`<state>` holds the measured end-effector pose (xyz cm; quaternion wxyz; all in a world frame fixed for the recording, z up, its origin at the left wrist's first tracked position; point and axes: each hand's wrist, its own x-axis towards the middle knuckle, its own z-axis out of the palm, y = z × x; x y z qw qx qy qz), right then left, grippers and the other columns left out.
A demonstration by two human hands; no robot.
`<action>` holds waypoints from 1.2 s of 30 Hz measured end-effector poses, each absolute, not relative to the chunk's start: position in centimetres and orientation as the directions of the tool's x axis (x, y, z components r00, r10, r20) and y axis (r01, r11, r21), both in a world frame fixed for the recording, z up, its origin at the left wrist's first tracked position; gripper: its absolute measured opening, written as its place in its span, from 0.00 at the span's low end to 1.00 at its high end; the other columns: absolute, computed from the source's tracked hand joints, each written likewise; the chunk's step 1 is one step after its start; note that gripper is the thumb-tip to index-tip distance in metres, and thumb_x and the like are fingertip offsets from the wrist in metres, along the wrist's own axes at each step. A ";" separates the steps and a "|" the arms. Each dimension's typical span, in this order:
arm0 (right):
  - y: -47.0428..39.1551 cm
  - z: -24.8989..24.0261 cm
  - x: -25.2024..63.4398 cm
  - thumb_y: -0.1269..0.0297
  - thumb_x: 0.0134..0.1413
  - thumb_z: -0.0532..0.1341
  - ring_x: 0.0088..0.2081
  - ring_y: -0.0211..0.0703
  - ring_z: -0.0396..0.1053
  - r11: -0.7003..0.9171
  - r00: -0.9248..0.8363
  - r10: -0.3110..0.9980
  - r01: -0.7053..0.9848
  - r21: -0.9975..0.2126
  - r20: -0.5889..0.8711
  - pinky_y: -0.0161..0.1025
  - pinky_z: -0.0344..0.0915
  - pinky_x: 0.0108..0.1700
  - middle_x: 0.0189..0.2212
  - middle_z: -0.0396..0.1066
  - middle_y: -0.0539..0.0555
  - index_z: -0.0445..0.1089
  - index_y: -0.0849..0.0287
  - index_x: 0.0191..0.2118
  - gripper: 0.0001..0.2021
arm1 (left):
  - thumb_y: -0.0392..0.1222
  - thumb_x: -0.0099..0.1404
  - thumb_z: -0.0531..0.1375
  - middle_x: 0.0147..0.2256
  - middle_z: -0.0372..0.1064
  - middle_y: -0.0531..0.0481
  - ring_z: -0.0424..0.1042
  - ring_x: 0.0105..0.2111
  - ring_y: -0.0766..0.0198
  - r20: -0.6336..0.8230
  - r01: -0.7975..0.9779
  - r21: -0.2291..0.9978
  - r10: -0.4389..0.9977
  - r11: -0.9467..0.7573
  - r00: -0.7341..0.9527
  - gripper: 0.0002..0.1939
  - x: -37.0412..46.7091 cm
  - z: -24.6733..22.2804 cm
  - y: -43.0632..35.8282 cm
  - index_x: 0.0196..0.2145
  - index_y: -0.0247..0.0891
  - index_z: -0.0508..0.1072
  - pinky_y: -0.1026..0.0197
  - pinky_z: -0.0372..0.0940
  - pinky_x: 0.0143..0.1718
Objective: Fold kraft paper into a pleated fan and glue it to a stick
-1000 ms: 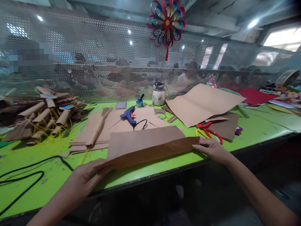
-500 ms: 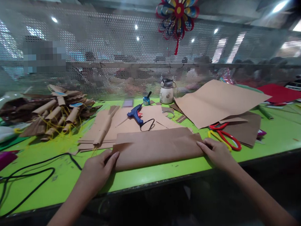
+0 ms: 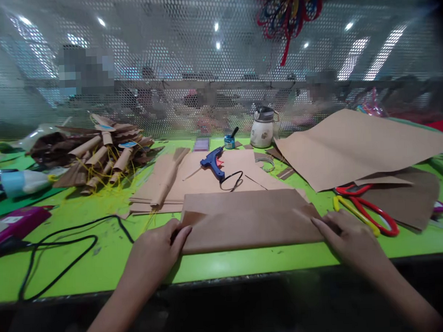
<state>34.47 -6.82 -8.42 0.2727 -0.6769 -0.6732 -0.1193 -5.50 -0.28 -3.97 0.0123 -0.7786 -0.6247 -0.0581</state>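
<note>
A folded sheet of brown paper [image 3: 250, 223] lies at the front of the green table, its long fold towards me. My left hand [image 3: 157, 250] pinches the paper's left end between thumb and fingers. At the opposite end my right hand [image 3: 349, 236] grips it the same way, thumb on top; the fingertips beneath are hidden. Behind the folded paper, a blue glue gun [image 3: 213, 164] rests on a stack of flat brown paper sheets [image 3: 239, 166]. One rolled and tied paper piece [image 3: 170, 180] sits on that stack's left side.
Red-handled scissors [image 3: 377, 214] and yellow-handled ones lie right of my right hand, partly under a large brown sheet [image 3: 359, 144]. Tied paper rolls [image 3: 105, 155] are heaped at left. A black cable [image 3: 64, 244] loops near my left forearm. A bottle [image 3: 263, 130] stands behind.
The view has shifted, so the table's contents appear moved, those at right most of all. Both hands keep hold of the folded paper, which looks much the same.
</note>
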 end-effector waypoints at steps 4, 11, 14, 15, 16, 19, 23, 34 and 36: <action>-7.0 -8.6 34.7 0.50 0.57 0.55 0.27 0.43 0.63 0.049 0.094 0.828 0.970 -0.238 0.553 0.39 0.59 0.32 0.23 0.65 0.53 0.67 0.58 0.27 0.17 | 0.51 0.67 0.47 0.27 0.74 0.49 0.73 0.28 0.60 0.125 0.971 0.102 0.971 -0.217 0.204 0.18 -5.6 -3.9 -0.5 0.33 0.40 0.73 0.64 0.60 0.30; -7.0 -8.3 34.5 0.50 0.57 0.55 0.27 0.43 0.63 0.068 0.094 0.824 0.963 -0.261 0.559 0.39 0.59 0.32 0.22 0.66 0.52 0.67 0.57 0.26 0.17 | 0.52 0.68 0.45 0.26 0.74 0.49 0.74 0.28 0.58 0.126 0.971 0.092 0.970 -0.220 0.208 0.20 -5.9 -4.6 -0.4 0.33 0.40 0.71 0.62 0.60 0.30; -7.0 -8.4 34.5 0.50 0.56 0.56 0.27 0.43 0.64 0.057 0.101 0.824 0.964 -0.259 0.558 0.39 0.59 0.32 0.23 0.67 0.53 0.67 0.57 0.26 0.17 | 0.52 0.68 0.45 0.26 0.74 0.50 0.73 0.27 0.58 0.139 0.969 0.082 0.965 -0.235 0.222 0.19 -6.1 -4.8 -0.4 0.32 0.41 0.70 0.61 0.59 0.29; -7.0 -8.4 34.5 0.50 0.56 0.56 0.27 0.43 0.64 0.056 0.101 0.823 0.965 -0.258 0.559 0.39 0.59 0.31 0.23 0.67 0.52 0.67 0.57 0.26 0.17 | 0.52 0.68 0.45 0.26 0.74 0.50 0.73 0.27 0.58 0.140 0.968 0.088 0.965 -0.237 0.223 0.19 -6.1 -4.9 -0.4 0.32 0.41 0.70 0.61 0.59 0.29; -7.0 -8.5 34.5 0.50 0.56 0.56 0.27 0.43 0.63 0.057 0.101 0.822 0.965 -0.257 0.561 0.39 0.59 0.31 0.23 0.67 0.52 0.67 0.57 0.26 0.16 | 0.52 0.67 0.46 0.26 0.74 0.50 0.73 0.27 0.58 0.141 0.967 0.097 0.965 -0.236 0.222 0.19 -6.2 -4.9 -0.5 0.31 0.41 0.70 0.61 0.59 0.29; -7.0 -8.6 34.5 0.51 0.56 0.57 0.27 0.42 0.63 0.058 0.105 0.825 0.962 -0.267 0.556 0.39 0.60 0.32 0.23 0.66 0.52 0.68 0.57 0.26 0.15 | 0.52 0.67 0.46 0.25 0.73 0.50 0.73 0.27 0.58 0.144 0.964 0.129 0.967 -0.231 0.213 0.19 -6.3 -5.1 -0.5 0.31 0.41 0.70 0.61 0.59 0.29; -7.0 -8.5 34.5 0.51 0.56 0.57 0.28 0.43 0.63 0.060 0.102 0.825 0.962 -0.267 0.556 0.39 0.60 0.32 0.23 0.66 0.51 0.68 0.57 0.27 0.15 | 0.53 0.67 0.46 0.24 0.73 0.50 0.73 0.25 0.59 0.164 0.957 0.164 0.963 -0.240 0.213 0.19 -6.4 -5.2 -0.4 0.31 0.40 0.70 0.61 0.60 0.28; -7.0 -8.8 34.8 0.52 0.56 0.57 0.28 0.44 0.64 0.067 0.112 0.827 0.953 -0.295 0.551 0.40 0.60 0.33 0.24 0.67 0.52 0.67 0.57 0.26 0.15 | 0.53 0.66 0.46 0.23 0.72 0.50 0.73 0.25 0.59 0.146 0.942 0.241 0.968 -0.233 0.202 0.19 -6.3 -4.6 -0.4 0.30 0.41 0.71 0.63 0.61 0.28; -7.0 -8.7 34.7 0.52 0.56 0.57 0.28 0.44 0.64 0.061 0.126 0.832 0.947 -0.314 0.540 0.40 0.60 0.33 0.23 0.66 0.53 0.67 0.57 0.26 0.15 | 0.54 0.65 0.46 0.23 0.72 0.50 0.73 0.25 0.59 0.142 0.944 0.250 0.972 -0.217 0.186 0.20 -6.3 -4.6 -0.3 0.30 0.41 0.72 0.63 0.61 0.27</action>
